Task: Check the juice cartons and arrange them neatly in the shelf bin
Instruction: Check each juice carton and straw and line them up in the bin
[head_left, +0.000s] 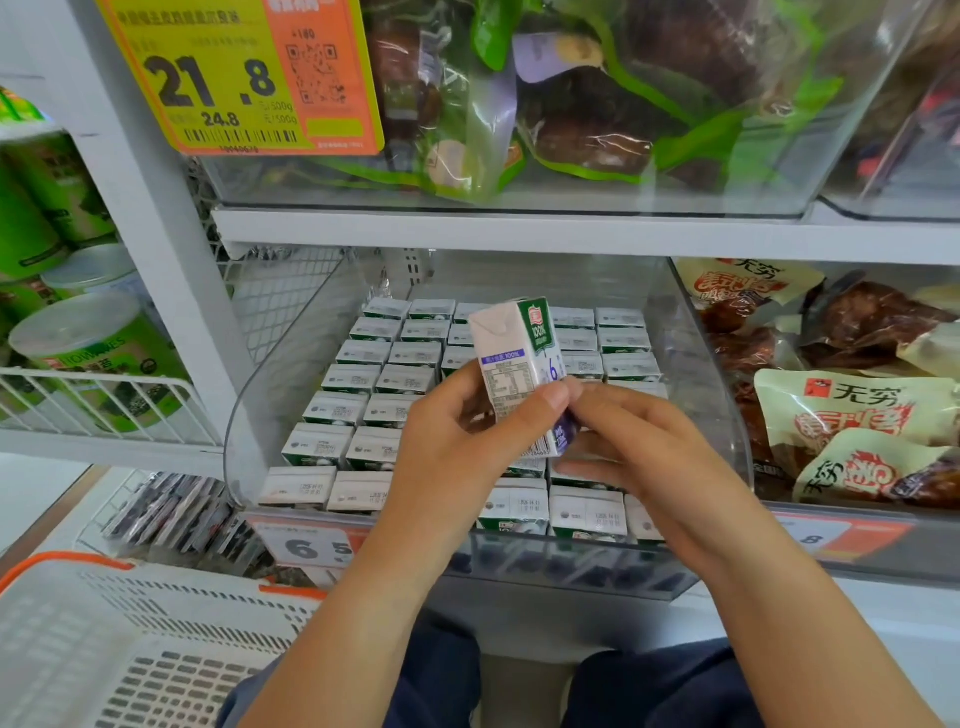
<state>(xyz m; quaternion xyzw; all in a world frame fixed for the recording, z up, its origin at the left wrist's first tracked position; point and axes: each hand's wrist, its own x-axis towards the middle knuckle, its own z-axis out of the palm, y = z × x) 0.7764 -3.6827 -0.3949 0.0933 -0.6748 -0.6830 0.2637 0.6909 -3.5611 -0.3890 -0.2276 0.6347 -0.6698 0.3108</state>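
A small white, green and purple juice carton (519, 364) is held up in front of the clear shelf bin (270, 384), tilted with its nutrition panel toward me. My left hand (457, 447) grips its lower left side, thumb across the panel. My right hand (639, 441) pinches the carton's lower right corner from the other side. Several rows of the same cartons (358, 379) stand upright in the bin, tops up; those under my hands are hidden.
A white and orange basket (130, 639) sits at the lower left. Green cans (78, 353) fill the left wire rack. Snack packets (852, 410) lie in the bin on the right, and bagged food (571, 104) in the bin above. A price tag (311, 545) hangs on the bin's front.
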